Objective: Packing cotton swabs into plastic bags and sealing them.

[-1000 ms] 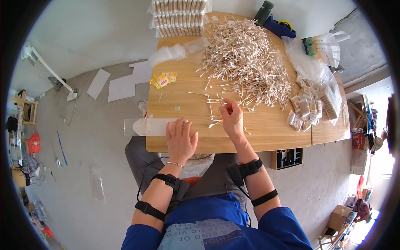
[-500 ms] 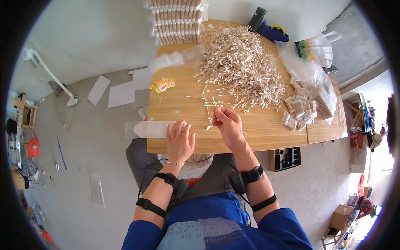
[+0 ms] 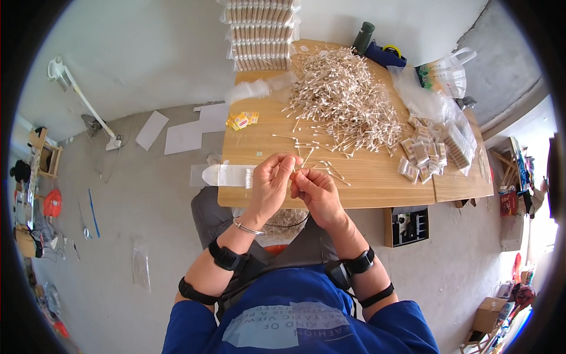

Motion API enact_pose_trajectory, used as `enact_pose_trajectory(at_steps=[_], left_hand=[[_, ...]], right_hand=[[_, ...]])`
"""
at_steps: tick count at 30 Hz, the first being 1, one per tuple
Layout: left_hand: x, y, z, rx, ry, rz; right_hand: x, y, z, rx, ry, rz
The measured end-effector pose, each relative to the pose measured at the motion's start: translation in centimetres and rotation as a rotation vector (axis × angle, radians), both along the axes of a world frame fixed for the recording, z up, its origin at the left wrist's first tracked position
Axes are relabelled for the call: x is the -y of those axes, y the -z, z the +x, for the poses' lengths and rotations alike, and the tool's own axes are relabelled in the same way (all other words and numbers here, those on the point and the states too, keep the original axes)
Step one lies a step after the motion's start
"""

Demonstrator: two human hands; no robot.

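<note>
My left hand point(image 3: 270, 184) and my right hand point(image 3: 316, 193) are raised together over the near edge of the wooden table point(image 3: 377, 177). Both pinch a small bunch of cotton swabs point(image 3: 299, 168), fingertips touching. A few loose swabs point(image 3: 327, 168) lie just beyond my hands. Farther back spreads a big heap of cotton swabs point(image 3: 345, 100). A clear plastic sleeve point(image 3: 227, 175) hangs over the table's left edge beside my left hand.
Stacked packs of swabs point(image 3: 262, 32) stand at the table's far left. Small filled packets point(image 3: 427, 153) and clear bags point(image 3: 424, 100) lie on the right. A yellow packet point(image 3: 242, 121), a dark bottle point(image 3: 363, 36), papers on the floor point(image 3: 183, 135) and a lamp point(image 3: 88, 106).
My left hand lifted off the table edge and my right hand drew back from the heap with swabs; both hands now meet over the near edge.
</note>
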State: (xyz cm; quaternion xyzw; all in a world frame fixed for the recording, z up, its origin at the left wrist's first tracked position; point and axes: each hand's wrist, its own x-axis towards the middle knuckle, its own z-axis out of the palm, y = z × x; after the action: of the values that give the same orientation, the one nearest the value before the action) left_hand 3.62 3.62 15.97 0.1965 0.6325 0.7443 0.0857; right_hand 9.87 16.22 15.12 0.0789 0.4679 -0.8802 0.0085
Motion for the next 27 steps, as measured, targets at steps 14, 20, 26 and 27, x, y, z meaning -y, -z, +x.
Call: enact_pose_trajectory(at_steps=[14,20,26,27], left_hand=[[1.9,0.4,1.1,0.305,-0.139,0.306],[2.1,-0.1,2.8,0.391,-0.018,0.235],[3.0,0.6,1.6,0.376,-0.115,0.300],[3.2,0.6,1.5,0.374,-0.119,0.299]], right_hand=[[1.4,0.0,1.9,0.026,-0.130,-0.248],[1.8,0.0,1.9,0.047,-0.099,-0.280],[2.9,2.8,2.3,0.135,0.011,-0.026],[3.0,4.0,2.4,0.138,0.004,0.216]])
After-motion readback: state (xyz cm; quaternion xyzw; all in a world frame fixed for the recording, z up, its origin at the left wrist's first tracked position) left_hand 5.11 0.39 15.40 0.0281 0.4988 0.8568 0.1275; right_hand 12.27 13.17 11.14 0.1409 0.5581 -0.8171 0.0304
